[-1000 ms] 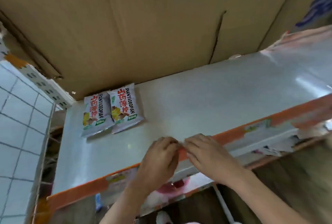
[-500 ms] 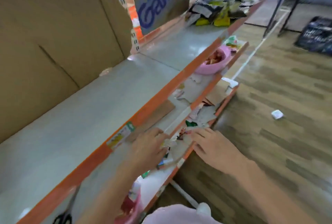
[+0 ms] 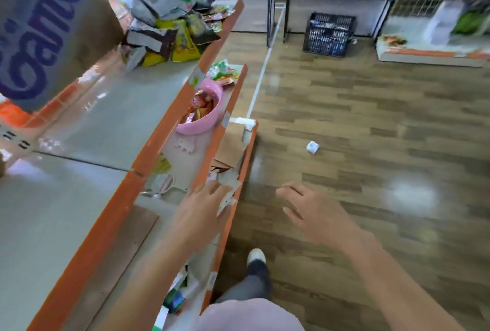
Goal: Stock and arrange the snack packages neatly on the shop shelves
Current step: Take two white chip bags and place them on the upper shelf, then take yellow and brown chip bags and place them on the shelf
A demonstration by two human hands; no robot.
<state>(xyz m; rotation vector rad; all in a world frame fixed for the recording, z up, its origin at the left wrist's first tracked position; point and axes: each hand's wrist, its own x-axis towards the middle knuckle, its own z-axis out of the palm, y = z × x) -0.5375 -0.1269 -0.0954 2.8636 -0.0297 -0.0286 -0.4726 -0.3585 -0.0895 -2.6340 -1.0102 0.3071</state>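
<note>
While both hands hang free of any stock, notes taken from the head view:

Stock location: snack packages (image 3: 169, 22) lie in a loose heap at the upper left of the frame, on the far end of the top shelf (image 3: 106, 118); well apart from both hands.
Other stock: pink bowl (image 3: 204, 115) of small wrapped items on the shelf below, left of centre; contents too blurred to name.
Handling, judged: foil or plastic pouches, likely light, soft, air-filled and slick; contents probably brittle, so squeezing risks crushing.
Where to hold, judged: by the flat sealed edge or broad faces, fingers spread, light pressure; lift singly off the top of the heap, which looks ready to slide.
Left hand (image 3: 201, 208): lower centre, fingers straight and apart, lying over the orange shelf edge (image 3: 233, 198) near torn label scraps; contact cannot be confirmed; grasps nothing.
Right hand (image 3: 310, 211): centre right, over the wood floor (image 3: 371, 145), fingers loosely spread, empty.
Background: black crate (image 3: 328, 30) at upper centre right; cardboard box (image 3: 45, 25) with blue lettering at upper left.
</note>
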